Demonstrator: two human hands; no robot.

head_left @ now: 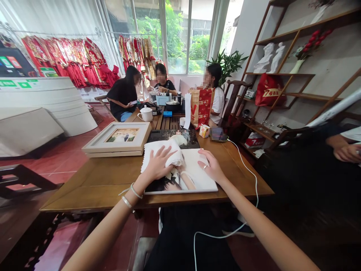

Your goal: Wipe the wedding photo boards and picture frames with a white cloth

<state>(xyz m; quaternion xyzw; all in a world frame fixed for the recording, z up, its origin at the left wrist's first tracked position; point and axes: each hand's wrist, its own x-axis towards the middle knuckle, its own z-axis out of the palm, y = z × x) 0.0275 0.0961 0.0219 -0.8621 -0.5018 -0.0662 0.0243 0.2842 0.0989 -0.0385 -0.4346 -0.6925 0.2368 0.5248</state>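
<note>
A large photo panel point(194, 182) lies flat at the near edge of the wooden table, with a light picture printed on it. My left hand point(159, 162) rests with fingers spread on a bunched white cloth point(149, 150), which covers the panel's left part. On the panel's upper right lies my right hand point(211, 165), fingers stretched out and a ring on one of them. Behind the cloth, a second, dark photo print point(193, 138) shows in part; the cloth and the panel hide the rest of it.
Left of the panel are stacked wooden picture frames point(115, 145). A red and tan paper bag point(201, 107), a small carton point(204, 131) and a white cable point(248, 162) are to the right. Farther back stands a lidded white mug point(146, 114). Several people sit around the table's far part.
</note>
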